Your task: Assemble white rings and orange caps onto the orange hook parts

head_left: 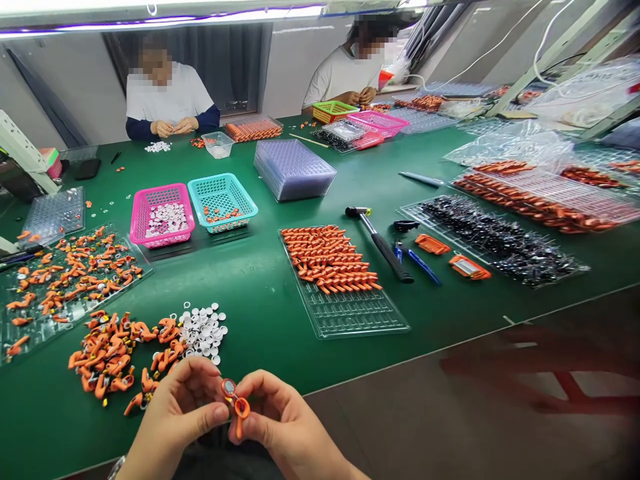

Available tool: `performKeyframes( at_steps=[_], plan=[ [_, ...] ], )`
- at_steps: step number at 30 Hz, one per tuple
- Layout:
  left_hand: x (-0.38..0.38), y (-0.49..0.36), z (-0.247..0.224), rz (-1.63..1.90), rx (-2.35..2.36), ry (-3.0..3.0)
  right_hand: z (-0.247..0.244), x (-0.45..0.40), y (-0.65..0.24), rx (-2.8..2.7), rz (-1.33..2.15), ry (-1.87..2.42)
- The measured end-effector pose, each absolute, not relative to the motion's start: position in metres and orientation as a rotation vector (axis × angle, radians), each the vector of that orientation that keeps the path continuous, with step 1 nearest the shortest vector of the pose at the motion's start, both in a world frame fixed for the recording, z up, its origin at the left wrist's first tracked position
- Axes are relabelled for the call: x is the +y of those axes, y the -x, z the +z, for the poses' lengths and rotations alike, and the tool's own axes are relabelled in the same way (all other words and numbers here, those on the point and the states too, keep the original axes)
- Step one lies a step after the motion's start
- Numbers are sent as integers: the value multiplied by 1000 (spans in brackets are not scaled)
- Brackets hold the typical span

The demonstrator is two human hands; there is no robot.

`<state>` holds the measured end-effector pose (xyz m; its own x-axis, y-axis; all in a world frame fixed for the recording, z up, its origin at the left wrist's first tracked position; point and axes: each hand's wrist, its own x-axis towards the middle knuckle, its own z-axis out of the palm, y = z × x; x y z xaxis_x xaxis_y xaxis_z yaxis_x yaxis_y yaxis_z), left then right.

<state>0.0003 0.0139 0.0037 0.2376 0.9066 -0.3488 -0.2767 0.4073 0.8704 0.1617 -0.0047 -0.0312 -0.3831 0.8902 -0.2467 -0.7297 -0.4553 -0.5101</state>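
Observation:
Close to the table's near edge, an orange earbud housing point(241, 409) with a stem is pinched between the thumb and fingers of my right hand point(283, 417). My left hand point(183, 403) closes on a small round speaker disc point(229, 387), silver-grey with a reddish rim, which touches the housing or is joined to it; I cannot tell which. Just beyond my left hand lie a pile of orange earbud parts point(107, 353) with yellow bits and a heap of small white round caps point(204, 333).
A clear tray point(357, 317) holds rows of orange stems. Left stands another tray of orange parts point(75, 273). Beyond are pink point(187, 235) and turquoise baskets point(247, 212) and stacked clear trays point(295, 170). A hammer point(383, 247) and black parts point(500, 237) lie right. Two people sit opposite.

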Motion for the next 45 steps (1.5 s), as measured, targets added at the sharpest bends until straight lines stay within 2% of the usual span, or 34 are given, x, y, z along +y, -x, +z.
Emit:
performKeyframes(
  at_steps=[3, 11, 20, 45],
  plan=[
    [14, -1, 4, 914, 1011, -848, -34, -6, -158, -335, 1993, 597],
    [7, -2, 19, 967, 1094, -1505, -39, -6, -155, -361, 1944, 550],
    [1, -7, 20, 977, 1217, -1401, -32, -6, -160, -545, 1766, 564],
    [0, -15, 22, 907, 1273, -1275, -37, -9, -163, -816, 1578, 676]
  ],
)
